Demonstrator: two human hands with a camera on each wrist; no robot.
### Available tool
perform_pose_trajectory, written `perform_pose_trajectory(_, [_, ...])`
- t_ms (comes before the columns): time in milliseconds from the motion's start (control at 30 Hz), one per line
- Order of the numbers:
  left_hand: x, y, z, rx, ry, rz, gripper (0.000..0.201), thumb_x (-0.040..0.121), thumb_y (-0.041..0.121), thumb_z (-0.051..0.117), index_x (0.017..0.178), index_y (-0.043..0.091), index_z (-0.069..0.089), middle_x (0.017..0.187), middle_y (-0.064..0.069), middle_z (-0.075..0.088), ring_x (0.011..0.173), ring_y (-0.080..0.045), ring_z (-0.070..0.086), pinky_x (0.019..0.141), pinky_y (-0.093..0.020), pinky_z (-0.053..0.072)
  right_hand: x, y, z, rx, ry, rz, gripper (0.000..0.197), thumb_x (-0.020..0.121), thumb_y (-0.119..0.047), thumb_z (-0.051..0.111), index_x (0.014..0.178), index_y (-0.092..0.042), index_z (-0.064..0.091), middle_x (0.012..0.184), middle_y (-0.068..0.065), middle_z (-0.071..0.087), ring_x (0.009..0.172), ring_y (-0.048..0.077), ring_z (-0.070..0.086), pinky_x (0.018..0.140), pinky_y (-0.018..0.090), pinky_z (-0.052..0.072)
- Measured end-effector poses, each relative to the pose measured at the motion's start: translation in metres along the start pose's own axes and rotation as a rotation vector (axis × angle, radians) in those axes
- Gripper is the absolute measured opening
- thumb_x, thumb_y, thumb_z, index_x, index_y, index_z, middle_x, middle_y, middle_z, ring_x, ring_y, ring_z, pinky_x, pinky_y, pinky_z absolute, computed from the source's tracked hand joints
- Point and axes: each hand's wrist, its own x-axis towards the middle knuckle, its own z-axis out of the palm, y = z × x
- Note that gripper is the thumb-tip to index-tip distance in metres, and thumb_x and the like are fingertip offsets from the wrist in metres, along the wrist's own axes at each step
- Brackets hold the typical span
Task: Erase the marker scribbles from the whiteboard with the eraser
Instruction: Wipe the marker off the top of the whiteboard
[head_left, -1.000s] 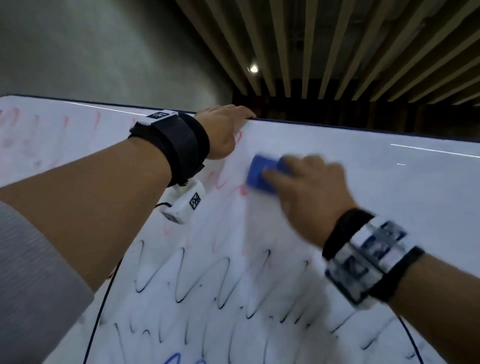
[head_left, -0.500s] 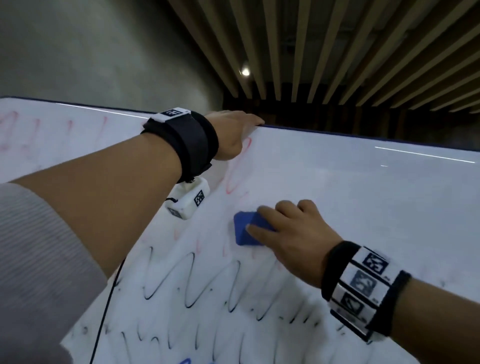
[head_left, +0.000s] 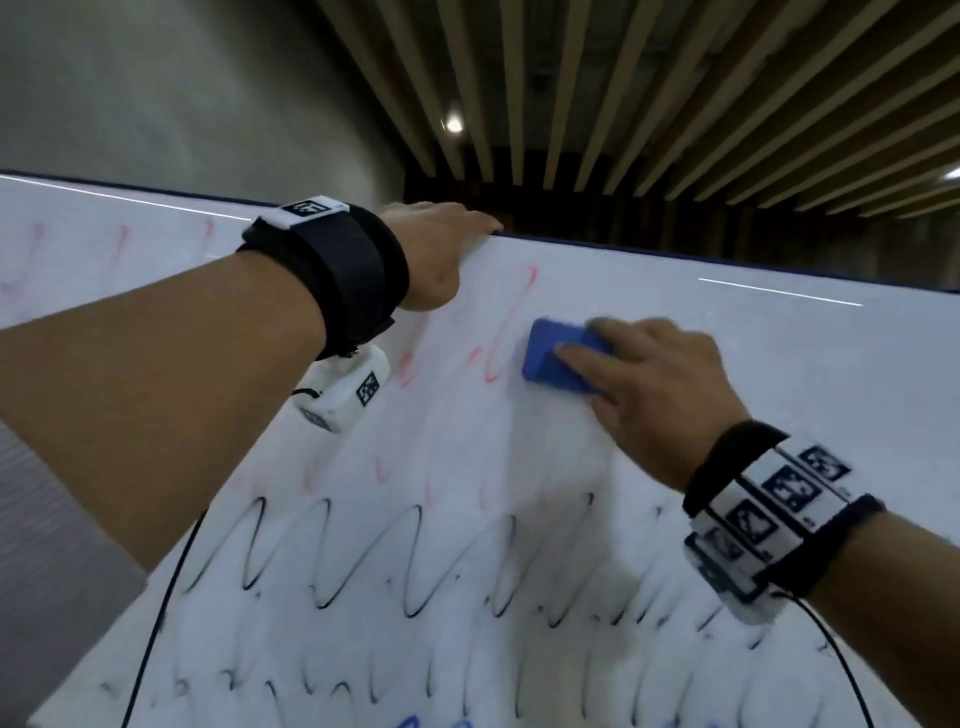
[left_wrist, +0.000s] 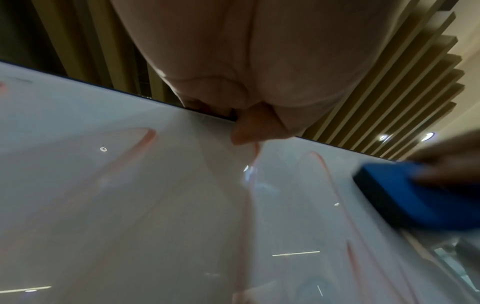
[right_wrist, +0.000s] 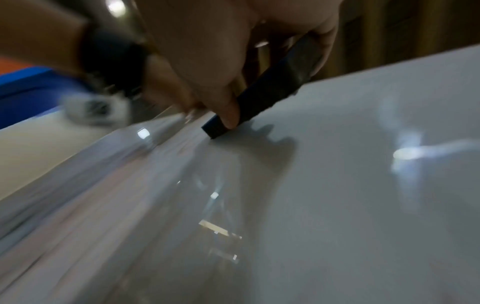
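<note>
My right hand (head_left: 644, 384) grips a blue eraser (head_left: 556, 358) and presses it flat on the whiteboard (head_left: 779, 374) just under its top edge. In the right wrist view the thumb (right_wrist: 228, 115) pinches the eraser (right_wrist: 265, 96) from the side. Red scribbles (head_left: 498, 343) run left of the eraser, fainter red ones (head_left: 119, 244) at the far left. Black zigzag lines (head_left: 415, 561) cross the board lower down, partly smeared. My left hand (head_left: 441, 244) holds the board's top edge, fingers hooked over it, thumb (left_wrist: 249, 127) on the front face. The eraser (left_wrist: 415, 197) shows at right in the left wrist view.
Blue marks (head_left: 410, 719) peek in at the bottom of the board. A thin black cable (head_left: 166, 597) hangs from my left wrist camera across the board. Behind the board are a grey wall and a slatted wooden ceiling (head_left: 675, 78).
The right hand swept the eraser down the board, then back up and right to just under the top edge. The left hand has stayed on the top edge.
</note>
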Motion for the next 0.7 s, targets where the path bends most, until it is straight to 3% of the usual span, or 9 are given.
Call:
perform_pose_trajectory(67, [0.0,-0.001,0.0,-0.012,0.004,0.019,0.064,0.093,0.007,0.049,0.151,0.033,0.041,0.144,0.002,0.053,0.136,-0.028,0.049,0.113,-0.047,0.042,0.02,0.015,-0.013,-0.021,0.053,0.206,0.051,0.079,-0.024,0.07,0.128,-0.025,0.058,0.127,0.011,0.057,0.096,0.041,0.054,0.075,0.05,0.044])
perform_pose_trajectory(100, [0.0,-0.002,0.0,-0.015,0.006,0.013,0.063,0.094,0.008,0.049,0.152,0.033,0.041,0.146,0.002,0.052,0.136,-0.028,0.049,0.113,-0.046,0.042,0.018,0.011,-0.012,-0.02,0.061,0.21,0.052,0.078,-0.025,0.069,0.129,-0.025,0.057,0.127,0.012,0.056,0.096,0.041,0.054,0.074,0.05,0.044])
perform_pose_trajectory(233, [-0.002,-0.006,-0.005,-0.048,0.01,0.004,0.056,0.098,0.01,0.049,0.151,0.026,0.044,0.149,-0.001,0.052,0.135,-0.028,0.05,0.112,-0.04,0.043,-0.034,-0.049,0.017,-0.053,-0.094,-0.233,0.057,0.073,-0.019,0.07,0.126,-0.03,0.054,0.129,0.007,0.052,0.092,0.034,0.052,0.073,0.045,0.042])
perform_pose_trajectory(300, [-0.002,-0.007,-0.009,-0.05,-0.001,-0.005,0.055,0.099,0.009,0.049,0.152,0.023,0.044,0.149,-0.003,0.052,0.135,-0.029,0.05,0.108,-0.037,0.042,-0.033,-0.053,0.017,-0.044,-0.13,-0.271,0.057,0.072,-0.017,0.071,0.124,-0.032,0.054,0.129,0.005,0.053,0.094,0.033,0.054,0.075,0.044,0.041])
perform_pose_trajectory(467, [-0.009,-0.011,-0.011,-0.047,-0.018,-0.026,0.061,0.097,0.008,0.048,0.155,0.023,0.041,0.153,-0.006,0.049,0.138,-0.032,0.047,0.113,-0.04,0.04,0.028,-0.01,-0.012,-0.038,0.074,0.229,0.05,0.076,-0.021,0.07,0.124,-0.028,0.059,0.122,0.009,0.058,0.091,0.039,0.055,0.073,0.048,0.043])
perform_pose_trajectory(500, [-0.01,-0.011,-0.011,-0.046,-0.02,-0.027,0.062,0.096,0.008,0.048,0.155,0.024,0.041,0.152,-0.005,0.049,0.137,-0.032,0.048,0.112,-0.042,0.041,0.025,-0.017,-0.009,-0.052,0.074,0.189,0.05,0.077,-0.021,0.069,0.125,-0.028,0.058,0.122,0.009,0.058,0.089,0.039,0.055,0.072,0.047,0.042])
perform_pose_trajectory(600, [-0.011,-0.013,-0.01,-0.051,-0.027,-0.031,0.064,0.094,0.007,0.047,0.154,0.028,0.042,0.147,-0.004,0.052,0.13,-0.033,0.053,0.108,-0.045,0.047,-0.012,-0.059,0.013,-0.069,-0.078,-0.216,0.051,0.076,-0.022,0.067,0.124,-0.033,0.055,0.123,0.005,0.054,0.087,0.033,0.052,0.071,0.043,0.038])
perform_pose_trajectory(667, [-0.012,-0.017,-0.01,-0.037,-0.029,-0.047,0.064,0.094,0.008,0.048,0.154,0.029,0.041,0.145,-0.003,0.053,0.13,-0.033,0.053,0.106,-0.046,0.048,-0.015,-0.062,0.013,-0.049,-0.143,-0.317,0.053,0.074,-0.02,0.068,0.124,-0.034,0.055,0.126,0.004,0.054,0.09,0.033,0.054,0.073,0.042,0.038])
perform_pose_trajectory(700, [-0.013,-0.019,-0.01,-0.03,-0.024,-0.053,0.064,0.094,0.009,0.049,0.154,0.029,0.041,0.145,-0.004,0.052,0.131,-0.034,0.052,0.108,-0.045,0.047,-0.004,-0.053,0.01,-0.044,-0.12,-0.287,0.052,0.075,-0.02,0.068,0.123,-0.034,0.055,0.125,0.004,0.055,0.09,0.033,0.055,0.073,0.042,0.037])
